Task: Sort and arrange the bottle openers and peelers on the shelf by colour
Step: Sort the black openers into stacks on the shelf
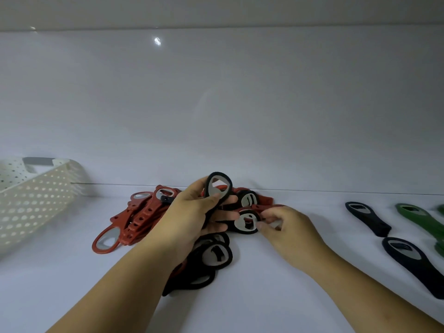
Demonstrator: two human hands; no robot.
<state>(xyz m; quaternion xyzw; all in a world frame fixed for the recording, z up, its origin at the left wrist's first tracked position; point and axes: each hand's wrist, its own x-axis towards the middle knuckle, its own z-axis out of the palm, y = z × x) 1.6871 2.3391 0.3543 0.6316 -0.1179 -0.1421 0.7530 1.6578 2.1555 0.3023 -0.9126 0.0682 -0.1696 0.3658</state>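
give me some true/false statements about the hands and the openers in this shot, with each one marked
1. The left hand grips a raised black opener. True.
2. The white basket stands at the far right. False: the white basket is at the far left.
3. The red openers lie to the left of the left hand. True.
4. The right hand lies flat, touching nothing. False: its fingers pinch a lower black opener.
5. The green openers lie beside the white basket. False: they are at the far right, beyond the dark blue openers.
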